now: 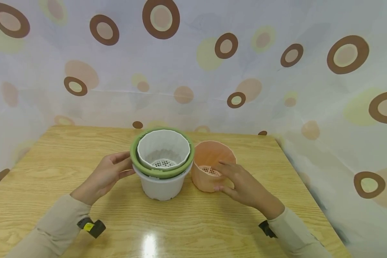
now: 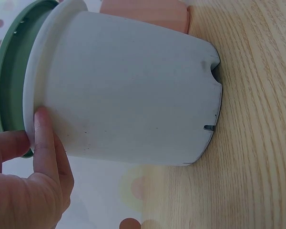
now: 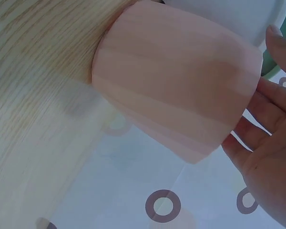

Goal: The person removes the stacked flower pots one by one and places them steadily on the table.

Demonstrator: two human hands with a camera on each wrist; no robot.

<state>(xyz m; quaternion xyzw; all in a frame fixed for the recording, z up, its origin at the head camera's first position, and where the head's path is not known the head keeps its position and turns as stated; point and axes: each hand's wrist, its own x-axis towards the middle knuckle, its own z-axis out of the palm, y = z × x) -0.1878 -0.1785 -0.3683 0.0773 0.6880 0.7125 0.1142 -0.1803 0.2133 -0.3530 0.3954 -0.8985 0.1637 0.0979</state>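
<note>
A: Where's the orange flowerpot point(image 1: 209, 159) on your feed?
B: Upright, right under the right hand point(image 1: 243, 182)'s fingertips. They reach over its rim, tips hidden in my wrist view. Thumb stands clear of the wall, so I read that hand as relaxed, no pinch.
A: And the left hand point(image 1: 104, 175)?
B: Pinching the outer white flowerpot point(image 1: 161, 188) at its rim: thumb at the lip, index finger below on the wall. Nested inside it, inward from those fingers: green flowerpot point(image 1: 162, 174), then inner white flowerpot point(image 1: 162, 143) with a mesh floor.
A: Stack touching the orange one?
B: Just beside it; can't tell about contact.
A: Step?
B: My judgement: steadying the stack, getting a hold on the orange pot. Next move calls for bringing the right thumb onto the wall before any lift, left pinch kept firm.
A: Beyond the fingers?
B: Wooden table point(image 1: 84, 150) underneath, circle-patterned sheet point(image 1: 193, 71) behind.
</note>
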